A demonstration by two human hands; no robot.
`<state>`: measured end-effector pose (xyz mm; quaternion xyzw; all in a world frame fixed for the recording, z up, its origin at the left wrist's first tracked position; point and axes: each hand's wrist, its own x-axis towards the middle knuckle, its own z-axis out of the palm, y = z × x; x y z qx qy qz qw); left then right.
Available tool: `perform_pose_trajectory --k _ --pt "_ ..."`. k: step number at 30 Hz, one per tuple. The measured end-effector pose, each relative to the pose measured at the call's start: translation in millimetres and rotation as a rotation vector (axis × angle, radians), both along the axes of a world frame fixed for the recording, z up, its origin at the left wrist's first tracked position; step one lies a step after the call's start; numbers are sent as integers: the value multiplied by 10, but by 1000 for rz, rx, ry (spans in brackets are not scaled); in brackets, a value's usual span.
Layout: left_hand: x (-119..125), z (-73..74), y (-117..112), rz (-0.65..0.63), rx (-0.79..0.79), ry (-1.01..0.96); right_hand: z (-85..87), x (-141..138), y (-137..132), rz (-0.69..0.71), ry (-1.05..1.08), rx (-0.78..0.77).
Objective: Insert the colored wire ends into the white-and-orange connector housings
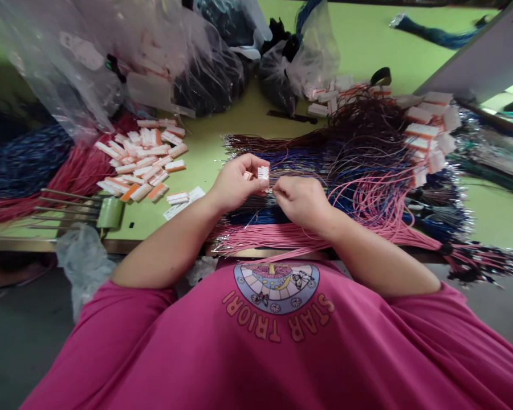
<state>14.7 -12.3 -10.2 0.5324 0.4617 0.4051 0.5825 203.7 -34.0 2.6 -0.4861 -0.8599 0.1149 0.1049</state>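
My left hand (pixel 236 183) is closed around a small white plastic connector (pixel 263 172), held upright between thumb and fingers over the wire bundles. My right hand (pixel 300 200) is pinched just to the right of it, fingertips meeting the connector's lower edge; what it pinches is too thin to make out, likely a wire end. Beneath both hands lie flat bundles of pink wires (pixel 273 236) and blue and dark wires (pixel 308 156) with bare metal tips.
A pile of white and orange connectors (pixel 141 159) lies on the green table (pixel 222 122) at left. Finished connectors on wires (pixel 427 134) sit at right. Plastic bags (pixel 154 51) fill the back. A green-handled metal comb tool (pixel 106 212) is near the front-left edge.
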Motion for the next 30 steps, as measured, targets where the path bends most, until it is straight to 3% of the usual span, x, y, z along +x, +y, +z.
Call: perform_pose_trajectory --k 11,21,26,28,30 --pt "-51 -10 22 -52 35 -80 137 14 73 0 115 -97" --pt "-46 -64 45 -43 42 -40 8 -62 68 -9 125 -107" --pt "-105 -168 77 -105 81 -124 249 123 -21 -44 453 -49" --pt "-97 -241 84 -203 113 -52 425 384 -11 -141 678 60" --pt "-74 -315 93 -327 145 129 587 777 95 -325 901 208"
